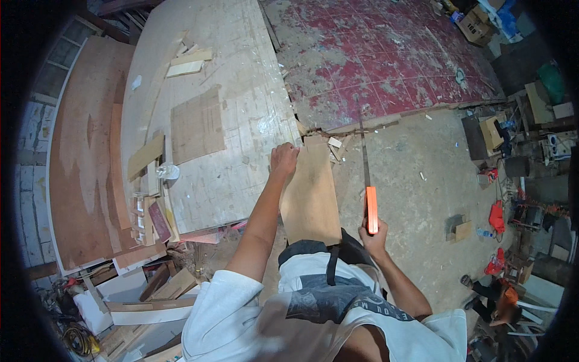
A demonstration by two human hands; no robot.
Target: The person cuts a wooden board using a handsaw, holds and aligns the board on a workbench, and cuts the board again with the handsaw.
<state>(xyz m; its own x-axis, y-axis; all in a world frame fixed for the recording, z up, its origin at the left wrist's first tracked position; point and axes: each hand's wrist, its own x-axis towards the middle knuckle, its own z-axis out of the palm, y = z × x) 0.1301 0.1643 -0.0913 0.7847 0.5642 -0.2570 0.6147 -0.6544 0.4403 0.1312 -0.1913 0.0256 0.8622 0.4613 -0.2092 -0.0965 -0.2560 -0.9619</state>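
A handsaw with an orange handle point(372, 211) is gripped in my right hand point(374, 239), to the right of a flat wooden board point(310, 196). Its thin blade point(365, 158) points away from me, seen nearly edge-on, and looks apart from the board. The light brown board stretches from near my waist to the edge of a large plywood sheet. At the board's far left corner, my left hand point(284, 159) has its fingers curled on the edge; the fingertips are partly hidden.
The pale plywood sheet point(241, 187) carries wood offcuts point(185, 69), a brown square piece point(198, 123) and a clear plastic cup point(169, 172). Scraps clutter the lower left. A dusty red tiled surface point(386, 60) lies beyond the concrete floor point(416, 187). Another person point(503, 304) is at lower right.
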